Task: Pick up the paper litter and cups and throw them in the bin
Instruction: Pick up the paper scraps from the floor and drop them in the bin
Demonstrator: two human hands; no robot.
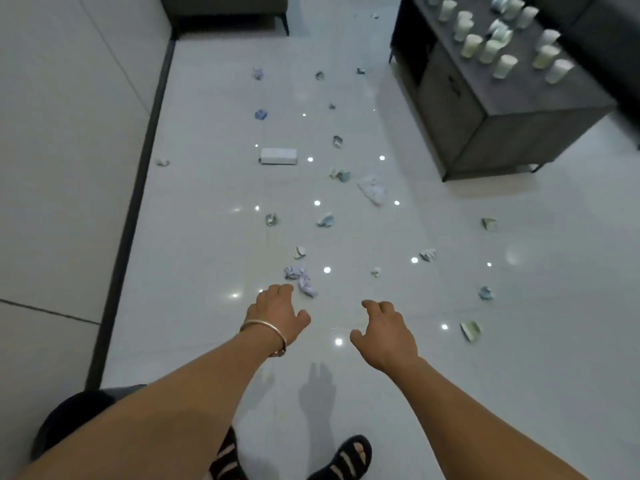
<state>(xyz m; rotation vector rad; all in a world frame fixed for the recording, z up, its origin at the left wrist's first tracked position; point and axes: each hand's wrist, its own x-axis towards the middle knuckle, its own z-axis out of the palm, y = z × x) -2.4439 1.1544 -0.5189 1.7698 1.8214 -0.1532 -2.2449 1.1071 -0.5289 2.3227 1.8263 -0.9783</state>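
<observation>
Several crumpled paper scraps and crushed cups lie scattered over the glossy white floor. A lilac paper wad (300, 280) lies just beyond my left hand (277, 315), which has a bangle on the wrist and hangs with loosely curled fingers, holding nothing. My right hand (384, 332) is also held out over the floor, empty, fingers relaxed. A crushed green cup (470, 330) lies to the right of it. A white box (278, 156) and a white tissue (372, 188) lie farther off. A dark bin (74, 422) shows at the bottom left, partly hidden by my left arm.
A grey low cabinet (485, 133) at the upper right carries several upright white cups (504, 65). A wall with a dark skirting strip (133, 216) runs along the left. A dark piece of furniture (225, 12) stands at the far end. My sandalled feet (343, 460) are below.
</observation>
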